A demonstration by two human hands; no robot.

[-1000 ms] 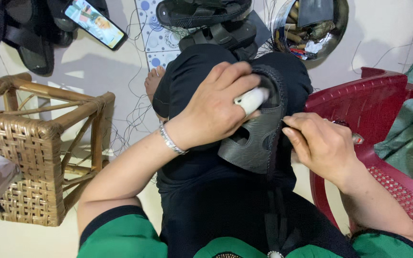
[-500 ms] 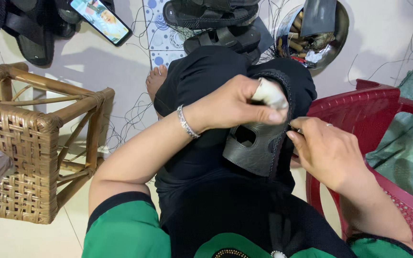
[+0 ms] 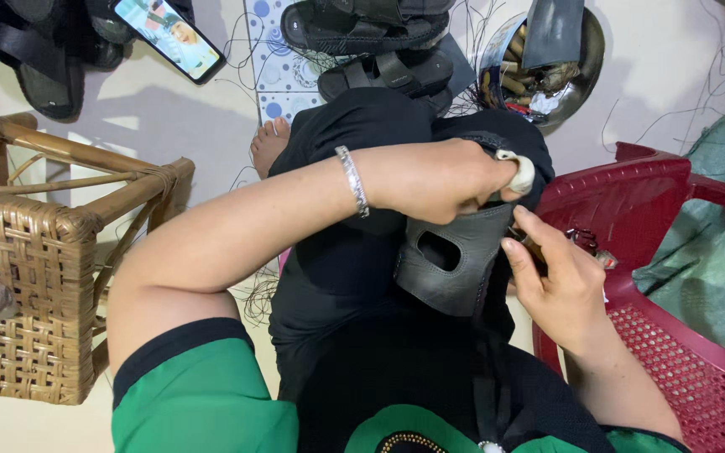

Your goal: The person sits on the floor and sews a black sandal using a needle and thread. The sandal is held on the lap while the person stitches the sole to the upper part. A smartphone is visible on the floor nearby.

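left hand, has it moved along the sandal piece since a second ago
Yes. The left hand has slid from over the grey sandal upper toward its far end, nearer the metal bowl.

The left hand (image 3: pixel 442 180) is drawn back across the lap from where it lay a second ago, flat over the grey sandal upper (image 3: pixel 451 260); now only the top edge of the piece is gripped, and the slot in it is uncovered. The white-wrapped finger (image 3: pixel 520 174) (pointing right before) is bent downward against that edge. The right hand (image 3: pixel 560 285) is shifted lower and further right, with a thin dark tool (image 3: pixel 530 245) now seen between its fingers beside the upper.
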